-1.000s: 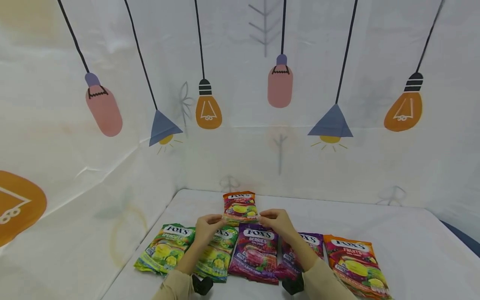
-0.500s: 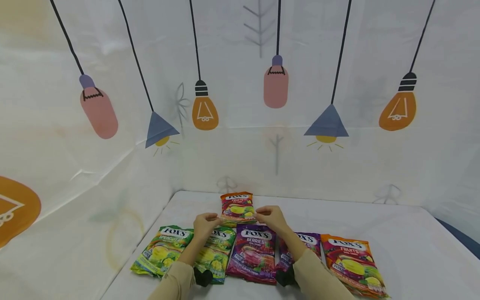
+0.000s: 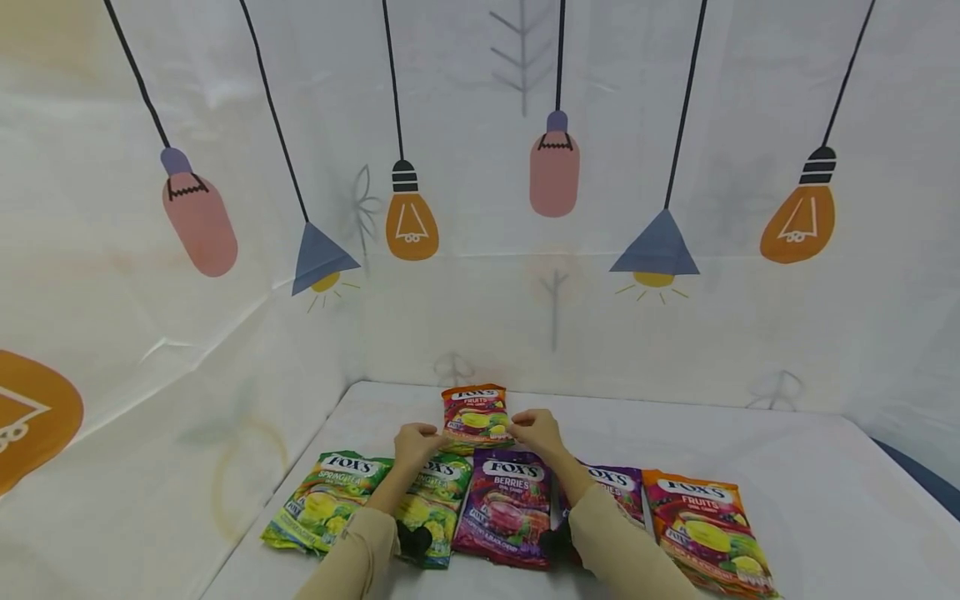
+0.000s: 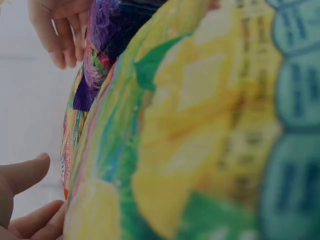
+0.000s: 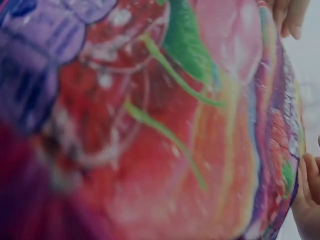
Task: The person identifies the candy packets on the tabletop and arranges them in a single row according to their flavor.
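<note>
A small orange-and-red FOX'S fruits candy bag (image 3: 474,417) lies at the back, behind a row of other candy bags. At its left side is my left hand (image 3: 414,446), and my right hand (image 3: 536,432) is at its right side. The left wrist view shows my left thumb (image 4: 30,172) and fingers apart beside the bag, not pinching it. My right fingers (image 4: 65,37) hang relaxed there. Under my forearms lie a green spring tea bag (image 3: 431,521) and a partly covered purple bag (image 3: 618,482). Whether my fingertips touch the orange bag, I cannot tell.
Another green bag (image 3: 326,504) lies at the row's left, a purple berries bag (image 3: 504,512) in the middle, and a larger orange fruits bag (image 3: 708,533) at the right. All are on a white table (image 3: 825,500). A sheet printed with lamps (image 3: 480,317) hangs behind.
Both hands have shifted only slightly at the orange bag's sides, and the wrists have turned a little. The bags keep their places on the table. The head view has swung slightly.
</note>
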`<state>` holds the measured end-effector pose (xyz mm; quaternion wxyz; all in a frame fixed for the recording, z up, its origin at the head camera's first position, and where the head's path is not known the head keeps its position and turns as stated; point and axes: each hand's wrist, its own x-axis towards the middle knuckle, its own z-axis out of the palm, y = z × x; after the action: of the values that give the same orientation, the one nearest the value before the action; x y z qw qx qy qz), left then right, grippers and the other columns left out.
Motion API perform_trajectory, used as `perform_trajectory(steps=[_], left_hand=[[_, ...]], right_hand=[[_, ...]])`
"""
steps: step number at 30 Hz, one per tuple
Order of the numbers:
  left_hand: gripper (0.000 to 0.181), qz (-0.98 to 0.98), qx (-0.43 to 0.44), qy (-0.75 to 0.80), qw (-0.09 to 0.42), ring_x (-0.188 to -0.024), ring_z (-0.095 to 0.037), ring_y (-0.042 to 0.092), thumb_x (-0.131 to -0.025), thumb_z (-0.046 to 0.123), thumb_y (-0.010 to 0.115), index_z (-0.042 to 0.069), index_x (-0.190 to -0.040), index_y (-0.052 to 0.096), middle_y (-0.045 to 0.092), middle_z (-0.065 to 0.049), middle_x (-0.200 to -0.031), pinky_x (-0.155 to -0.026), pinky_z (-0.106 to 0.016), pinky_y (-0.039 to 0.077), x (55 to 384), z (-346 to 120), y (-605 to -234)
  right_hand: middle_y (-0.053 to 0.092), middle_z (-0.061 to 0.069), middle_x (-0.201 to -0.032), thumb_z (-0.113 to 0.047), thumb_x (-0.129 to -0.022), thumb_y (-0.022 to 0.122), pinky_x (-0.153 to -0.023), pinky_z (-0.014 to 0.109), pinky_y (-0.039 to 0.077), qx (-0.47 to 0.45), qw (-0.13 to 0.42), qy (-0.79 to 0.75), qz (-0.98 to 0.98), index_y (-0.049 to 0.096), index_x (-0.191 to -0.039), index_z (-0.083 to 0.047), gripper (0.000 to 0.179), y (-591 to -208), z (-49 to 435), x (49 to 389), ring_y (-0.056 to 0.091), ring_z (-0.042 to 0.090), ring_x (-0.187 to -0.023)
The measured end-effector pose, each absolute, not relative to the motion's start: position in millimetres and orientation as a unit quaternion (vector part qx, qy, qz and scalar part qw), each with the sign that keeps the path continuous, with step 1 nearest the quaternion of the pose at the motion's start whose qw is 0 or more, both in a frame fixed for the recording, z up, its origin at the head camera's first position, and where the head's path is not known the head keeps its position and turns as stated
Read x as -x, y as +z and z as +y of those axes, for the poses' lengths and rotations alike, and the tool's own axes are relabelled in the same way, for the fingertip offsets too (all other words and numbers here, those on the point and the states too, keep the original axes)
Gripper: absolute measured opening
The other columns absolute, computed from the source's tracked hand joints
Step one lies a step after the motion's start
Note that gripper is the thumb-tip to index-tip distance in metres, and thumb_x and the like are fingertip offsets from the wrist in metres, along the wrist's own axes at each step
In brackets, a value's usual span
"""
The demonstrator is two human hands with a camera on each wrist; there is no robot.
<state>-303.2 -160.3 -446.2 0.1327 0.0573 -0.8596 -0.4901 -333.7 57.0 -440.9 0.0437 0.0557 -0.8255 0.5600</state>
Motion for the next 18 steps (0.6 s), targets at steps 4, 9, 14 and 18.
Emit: perform_trajectory(steps=[4, 9, 14, 18], left_hand=[[0.039, -0.870, -0.049, -0.477, 0.112, -0.084, -0.040, 0.062, -0.076, 0.016, 0.074, -0.014, -0.100, 0.065, 0.065, -0.029, -0.097, -0.070, -0.045, 0.053, 304, -162, -444], [0.038, -0.878, -0.044, -0.469, 0.085, -0.086, -0.040, 0.061, -0.075, 0.012, 0.075, -0.015, -0.099, 0.064, 0.064, -0.028, -0.096, -0.072, -0.046, 0.053, 309, -160, -443], [0.032, -0.874, -0.058, -0.477, 0.075, -0.078, -0.032, 0.063, -0.075, 0.010, 0.073, -0.013, -0.097, 0.066, 0.067, -0.023, -0.088, -0.070, -0.043, 0.053, 314, -155, -445], [0.029, -0.864, -0.060, -0.496, 0.070, -0.071, -0.027, 0.063, -0.075, 0.008, 0.072, -0.012, -0.096, 0.067, 0.068, -0.020, -0.083, -0.067, -0.041, 0.053, 316, -152, -446]], right_hand=[[0.067, 0.018, -0.091, -0.010, -0.079, 0.069, -0.072, 0.037, 0.054, -0.041, 0.045, 0.523, -0.850, 0.066, -0.097, 0.010, 0.026, -446, 51, 336, 0.063, 0.026, -0.083], [0.067, 0.022, -0.094, -0.006, -0.080, 0.067, -0.077, 0.042, 0.052, -0.046, 0.053, 0.515, -0.854, 0.066, -0.099, 0.011, 0.025, -455, 49, 339, 0.063, 0.033, -0.088], [0.067, 0.024, -0.100, -0.006, -0.080, 0.067, -0.084, 0.046, 0.050, -0.040, 0.055, 0.512, -0.857, 0.066, -0.101, 0.011, 0.026, -459, 50, 341, 0.062, 0.037, -0.096], [0.066, 0.025, -0.102, -0.007, -0.080, 0.069, -0.087, 0.047, 0.049, -0.031, 0.043, 0.517, -0.854, 0.066, -0.102, 0.011, 0.028, -460, 49, 342, 0.060, 0.039, -0.100]])
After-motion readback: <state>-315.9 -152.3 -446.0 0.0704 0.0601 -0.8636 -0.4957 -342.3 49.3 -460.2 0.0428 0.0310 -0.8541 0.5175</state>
